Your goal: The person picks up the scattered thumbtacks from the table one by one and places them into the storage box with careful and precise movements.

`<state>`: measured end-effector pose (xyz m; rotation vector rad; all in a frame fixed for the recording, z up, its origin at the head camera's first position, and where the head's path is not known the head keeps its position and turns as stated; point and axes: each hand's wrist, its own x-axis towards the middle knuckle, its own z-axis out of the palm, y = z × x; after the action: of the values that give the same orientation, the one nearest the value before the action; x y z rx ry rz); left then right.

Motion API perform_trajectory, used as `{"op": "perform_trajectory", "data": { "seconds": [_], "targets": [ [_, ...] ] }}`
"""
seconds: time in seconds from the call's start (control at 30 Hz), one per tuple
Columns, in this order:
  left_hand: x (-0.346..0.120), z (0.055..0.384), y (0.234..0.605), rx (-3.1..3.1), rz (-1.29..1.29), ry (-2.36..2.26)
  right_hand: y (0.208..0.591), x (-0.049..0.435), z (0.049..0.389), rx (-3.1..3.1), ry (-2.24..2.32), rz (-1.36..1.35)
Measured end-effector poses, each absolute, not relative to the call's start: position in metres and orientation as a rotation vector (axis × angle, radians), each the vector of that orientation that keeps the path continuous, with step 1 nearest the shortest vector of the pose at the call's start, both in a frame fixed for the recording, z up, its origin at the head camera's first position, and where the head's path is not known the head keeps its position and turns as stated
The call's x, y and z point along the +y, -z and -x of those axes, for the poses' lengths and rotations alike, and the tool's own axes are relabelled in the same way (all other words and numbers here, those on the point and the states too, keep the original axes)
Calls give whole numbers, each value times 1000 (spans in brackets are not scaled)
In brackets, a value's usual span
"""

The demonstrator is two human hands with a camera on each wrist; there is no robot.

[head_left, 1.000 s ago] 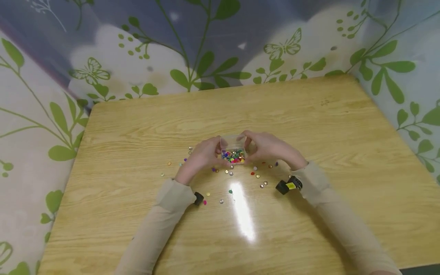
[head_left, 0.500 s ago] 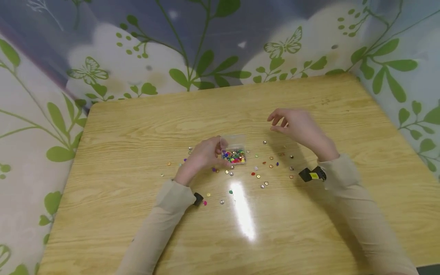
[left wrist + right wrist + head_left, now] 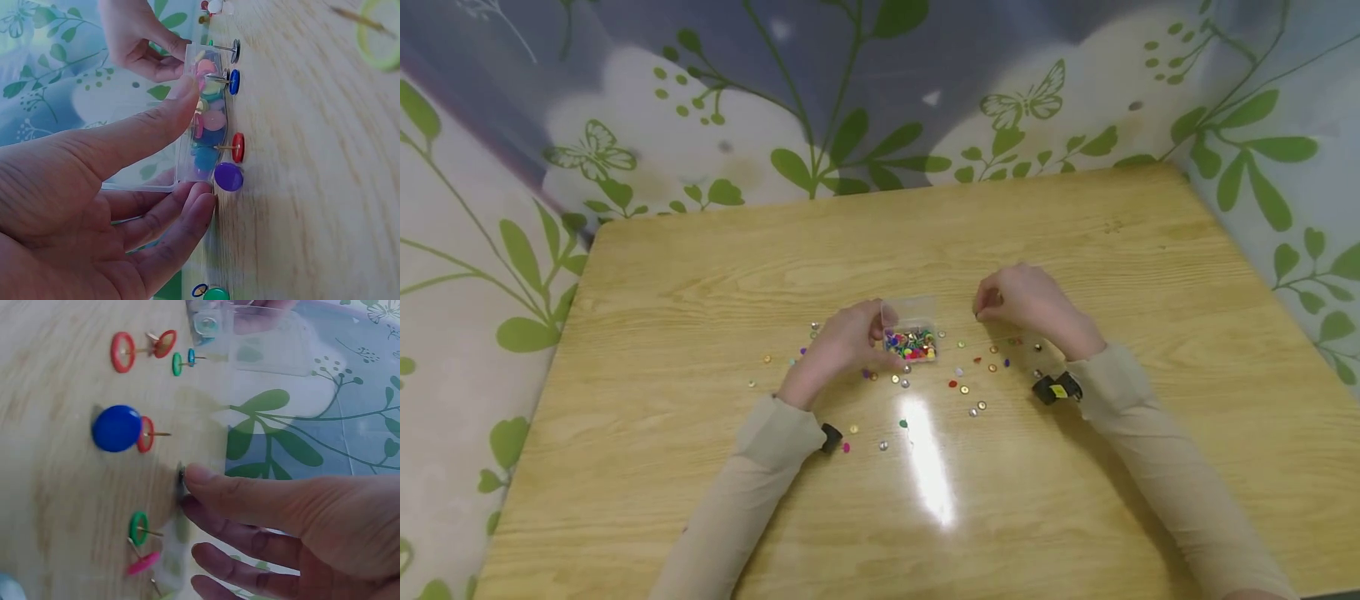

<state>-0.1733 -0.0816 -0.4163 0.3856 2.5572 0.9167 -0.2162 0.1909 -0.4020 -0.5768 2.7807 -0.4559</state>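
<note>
A small clear plastic box (image 3: 910, 343), full of multicoloured thumbtacks, sits on the table with its transparent lid (image 3: 910, 310) raised at the back. My left hand (image 3: 848, 337) holds it by its left end, thumb at the front and fingers behind, as the left wrist view shows (image 3: 119, 187). To the right of the box, my right hand (image 3: 1037, 304) is down at the tabletop. In the right wrist view its thumb and forefinger pinch a thumbtack (image 3: 181, 475) that stands edge-on and is partly hidden by the fingertips.
Loose thumbtacks lie scattered around the box on the wooden table (image 3: 760, 275), among them a blue one (image 3: 117, 428), a purple one (image 3: 229, 177) and a red one (image 3: 952, 384). Some point upward. A leaf-patterned wall covering (image 3: 865, 100) borders the table's back and sides.
My right hand let go of the box's right side, swung out to the right, then came down onto a thumbtack there. The left hand has stayed on the box.
</note>
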Motion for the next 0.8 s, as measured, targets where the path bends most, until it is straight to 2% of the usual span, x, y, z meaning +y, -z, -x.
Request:
{"op": "perform_trajectory", "data": {
  "seconds": [0.47,0.8],
  "targets": [
    [-81,173,414,2573,-425,-901,401,187,215,2858,553,596],
    [-82,175,414,2575,-415,-895,381,171,201,2911,725,793]
  ]
}}
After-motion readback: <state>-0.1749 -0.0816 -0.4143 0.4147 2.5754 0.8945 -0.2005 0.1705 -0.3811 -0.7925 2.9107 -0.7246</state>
